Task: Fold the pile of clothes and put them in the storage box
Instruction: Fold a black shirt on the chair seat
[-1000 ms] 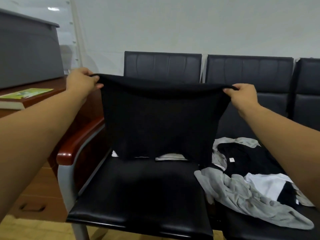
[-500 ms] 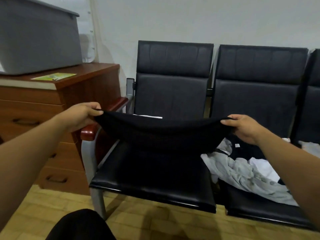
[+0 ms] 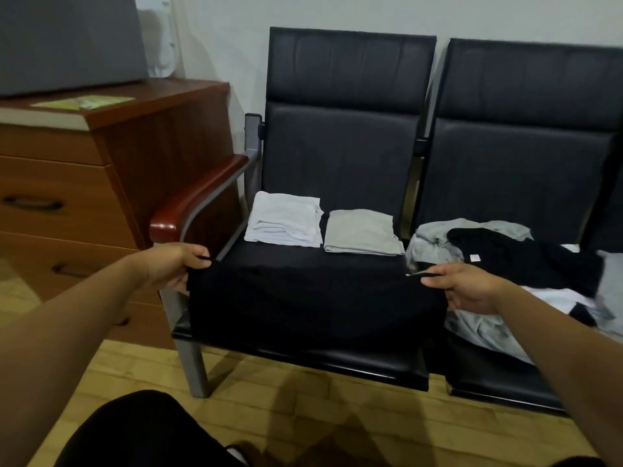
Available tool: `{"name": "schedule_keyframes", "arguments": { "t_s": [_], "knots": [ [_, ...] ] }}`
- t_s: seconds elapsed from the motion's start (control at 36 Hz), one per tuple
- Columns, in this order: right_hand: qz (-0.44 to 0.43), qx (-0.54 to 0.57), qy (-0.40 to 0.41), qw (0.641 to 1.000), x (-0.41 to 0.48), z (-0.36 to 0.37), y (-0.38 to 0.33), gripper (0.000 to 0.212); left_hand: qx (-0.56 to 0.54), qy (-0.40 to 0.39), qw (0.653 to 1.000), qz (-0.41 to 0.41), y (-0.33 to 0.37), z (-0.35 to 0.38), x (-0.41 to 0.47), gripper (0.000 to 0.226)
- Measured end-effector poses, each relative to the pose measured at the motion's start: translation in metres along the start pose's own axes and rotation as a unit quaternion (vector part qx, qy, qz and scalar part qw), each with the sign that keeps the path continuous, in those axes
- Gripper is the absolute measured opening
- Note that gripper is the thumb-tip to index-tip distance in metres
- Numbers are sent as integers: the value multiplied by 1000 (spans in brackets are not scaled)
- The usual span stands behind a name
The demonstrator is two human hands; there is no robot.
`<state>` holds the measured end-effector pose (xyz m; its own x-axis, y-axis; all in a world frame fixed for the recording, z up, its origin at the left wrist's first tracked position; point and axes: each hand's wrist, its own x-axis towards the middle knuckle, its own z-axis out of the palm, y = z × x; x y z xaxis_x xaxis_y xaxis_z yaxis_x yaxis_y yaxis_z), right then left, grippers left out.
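Note:
A black garment (image 3: 313,301) lies spread over the front of the left black chair seat (image 3: 303,360). My left hand (image 3: 172,266) pinches its left top corner and my right hand (image 3: 465,289) pinches its right top corner. Behind it on the same seat sit a folded white garment (image 3: 283,224) and a folded grey garment (image 3: 362,232), side by side. An unfolded pile of grey, black and white clothes (image 3: 526,274) covers the right chair seat. The grey storage box (image 3: 67,42) stands on the wooden dresser at the top left.
The wooden dresser (image 3: 84,183) with drawers stands left of the chairs, a green leaflet (image 3: 84,102) on its top. A red-brown armrest (image 3: 199,197) borders the left seat. My dark-clothed knee (image 3: 141,433) shows at the bottom over the wooden floor.
Both hands have lowered the black garment from held up in the air down onto the front of the seat. The two folded garments behind it have come into sight.

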<state>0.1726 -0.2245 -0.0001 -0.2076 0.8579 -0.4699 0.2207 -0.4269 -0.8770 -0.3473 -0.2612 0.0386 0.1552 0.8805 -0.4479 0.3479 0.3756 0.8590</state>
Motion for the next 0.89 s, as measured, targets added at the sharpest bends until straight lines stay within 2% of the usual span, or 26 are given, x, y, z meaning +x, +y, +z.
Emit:
{"name": "schedule_keyframes", "arguments": {
  "t_s": [0.08, 0.17, 0.25, 0.39, 0.47, 0.56, 0.64, 0.81, 0.89],
  "knots": [
    [-39, -2, 64, 997, 18, 1, 2, 10, -11, 47, 999, 5, -3, 4, 16, 9],
    [-61, 18, 114, 991, 44, 2, 2, 10, -40, 146, 988, 13, -10, 9, 42, 6],
    [-69, -7, 176, 982, 71, 3, 2, 9, -52, 237, 969, 35, -16, 15, 68, 7],
    [-81, -40, 272, 958, 114, 9, 13, 12, 45, 335, 940, 42, -35, 20, 112, 15],
    [-76, -95, 312, 942, 139, 9, 26, 9, 110, 360, 926, 31, -45, 19, 129, 15],
    [-82, -157, 353, 919, 153, 10, 34, 20, 141, 389, 910, 19, -50, 16, 139, 15],
    [-101, -175, 388, 899, 156, 9, 34, 22, 156, 405, 901, 4, -52, 14, 147, 16],
    [-79, -297, 361, 880, 155, 20, 42, 21, 254, 385, 887, -8, -56, 21, 154, 26],
    [-71, -347, 379, 855, 147, 27, 39, 27, 278, 368, 887, -28, -52, 26, 151, 41]
  ]
}}
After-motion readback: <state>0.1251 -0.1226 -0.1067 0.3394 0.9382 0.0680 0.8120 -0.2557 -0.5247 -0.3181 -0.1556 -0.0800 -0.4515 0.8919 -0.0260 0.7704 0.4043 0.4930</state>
